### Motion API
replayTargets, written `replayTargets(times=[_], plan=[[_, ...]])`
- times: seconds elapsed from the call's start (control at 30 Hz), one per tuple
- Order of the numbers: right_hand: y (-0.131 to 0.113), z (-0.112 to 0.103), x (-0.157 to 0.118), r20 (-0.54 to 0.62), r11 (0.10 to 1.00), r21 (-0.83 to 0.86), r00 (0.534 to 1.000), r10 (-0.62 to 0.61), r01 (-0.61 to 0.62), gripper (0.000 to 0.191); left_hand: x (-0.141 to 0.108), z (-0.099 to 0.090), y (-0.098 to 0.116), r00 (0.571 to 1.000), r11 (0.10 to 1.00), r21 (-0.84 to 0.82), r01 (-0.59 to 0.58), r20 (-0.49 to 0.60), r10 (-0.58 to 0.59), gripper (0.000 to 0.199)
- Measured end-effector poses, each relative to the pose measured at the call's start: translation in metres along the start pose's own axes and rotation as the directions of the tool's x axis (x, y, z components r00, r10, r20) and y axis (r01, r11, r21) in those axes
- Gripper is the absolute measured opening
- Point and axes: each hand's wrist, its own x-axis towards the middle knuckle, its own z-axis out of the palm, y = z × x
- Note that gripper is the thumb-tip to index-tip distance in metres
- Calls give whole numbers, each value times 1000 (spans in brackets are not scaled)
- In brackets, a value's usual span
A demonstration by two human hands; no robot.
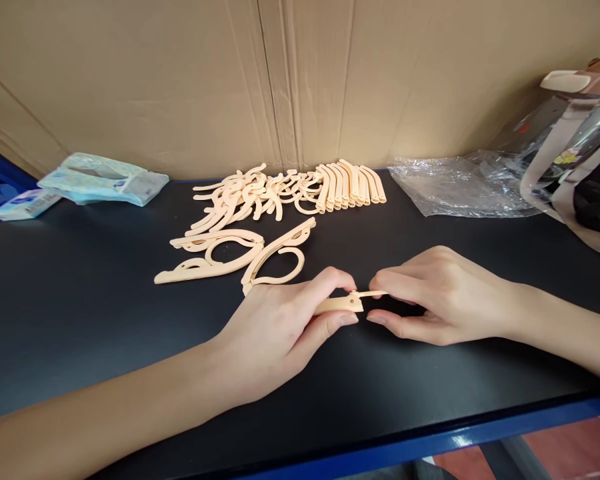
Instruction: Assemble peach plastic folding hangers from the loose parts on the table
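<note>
My left hand [285, 320] is closed round a cream plastic arm piece [341, 305] with a small round hole near its end. A thin cream piece [370, 293] meets the end of that arm and reaches my right hand [430, 293], whose fingers pinch its far end. Most of the arm piece is hidden under my left hand. Beyond my left hand lie joined cream pieces shaped like folding hangers [210, 267], with another one [275, 257] beside them.
A heap of loose curved cream pieces [245, 197] and a row of stacked arms [350, 183] lie at the back of the black table [130, 320]. Tissue packs [103, 179] are back left; a clear plastic bag [460, 183] and a strapped bottle [575, 147] are right.
</note>
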Motion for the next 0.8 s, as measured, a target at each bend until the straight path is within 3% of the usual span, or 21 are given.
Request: replayTargets(times=[0.17, 0.8], plan=[[-2, 3, -3, -58, 984, -163, 994, -90, 79, 21, 0, -2, 2, 1000, 1000, -13, -1, 30, 2, 11], [-4, 4, -2, -137, 858, -465, 940, -313, 218, 26, 3, -5, 3, 985, 996, -50, 76, 160, -67, 14]])
